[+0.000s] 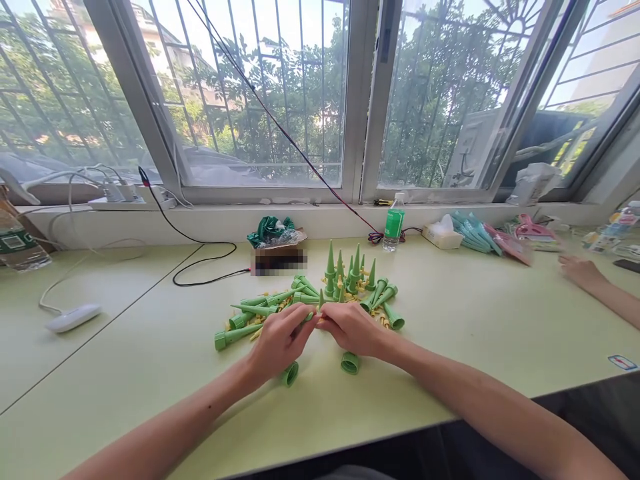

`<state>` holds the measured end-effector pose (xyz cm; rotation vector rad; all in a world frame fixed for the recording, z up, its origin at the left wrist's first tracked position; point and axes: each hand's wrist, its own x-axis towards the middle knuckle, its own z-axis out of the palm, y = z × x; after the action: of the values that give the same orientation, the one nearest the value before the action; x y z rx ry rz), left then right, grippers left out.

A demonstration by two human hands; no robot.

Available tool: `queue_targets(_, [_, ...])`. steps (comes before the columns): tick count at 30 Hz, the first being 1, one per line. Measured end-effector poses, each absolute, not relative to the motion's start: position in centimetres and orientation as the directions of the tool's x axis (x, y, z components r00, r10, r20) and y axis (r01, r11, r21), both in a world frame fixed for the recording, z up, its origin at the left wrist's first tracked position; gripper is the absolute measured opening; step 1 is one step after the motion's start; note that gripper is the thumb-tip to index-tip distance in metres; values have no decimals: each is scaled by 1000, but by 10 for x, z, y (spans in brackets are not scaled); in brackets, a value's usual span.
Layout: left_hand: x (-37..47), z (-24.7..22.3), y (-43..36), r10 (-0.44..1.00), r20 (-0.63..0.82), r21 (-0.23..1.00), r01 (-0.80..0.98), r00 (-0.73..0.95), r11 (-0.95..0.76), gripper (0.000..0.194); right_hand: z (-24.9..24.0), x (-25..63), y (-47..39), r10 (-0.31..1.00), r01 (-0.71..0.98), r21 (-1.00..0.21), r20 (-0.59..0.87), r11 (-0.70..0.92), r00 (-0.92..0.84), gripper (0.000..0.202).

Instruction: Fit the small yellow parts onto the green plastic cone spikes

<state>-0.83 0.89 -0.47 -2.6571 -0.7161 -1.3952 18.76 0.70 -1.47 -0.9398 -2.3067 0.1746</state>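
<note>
My left hand (280, 337) is closed, its thumb and fingers pinching a green plastic piece (309, 317), mostly covered by the fingers. My right hand (356, 328) meets it fingertip to fingertip, closed around a small yellow-orange part that barely shows. Behind the hands stand several upright green plastic spikes (331, 263) with yellow pieces at their bases. More green spikes (237, 335) lie in a loose heap to the left, mixed with small yellow parts (256, 333). Others (394, 316) lie to the right. Two green pieces with round openings, one by my left wrist (290, 374) and one (350, 363) below my right hand, rest nearer me.
A water bottle (395, 223), a tissue box (443, 236) and teal packets (475, 232) line the back. Behind the spikes is a small box (295, 238) with green wrapping. A white device (74, 319) with its cable lies left. Another person's hand (583, 272) rests far right.
</note>
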Motion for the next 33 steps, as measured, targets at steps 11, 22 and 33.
queue_targets(11, [-11, -10, 13, 373, 782, 160, 417, 500, -895, 7, -18, 186, 9, 686, 559, -409, 532, 721, -496, 23])
queue_targets(22, [-9, -7, 11, 382, 743, 191, 373, 550, -908, 15, -20, 184, 10, 632, 544, -346, 569, 765, -526, 20])
queue_targets(33, [-6, -5, 13, 501, 699, 267, 463, 510, -845, 8, -18, 186, 9, 628, 535, -347, 557, 770, -543, 25])
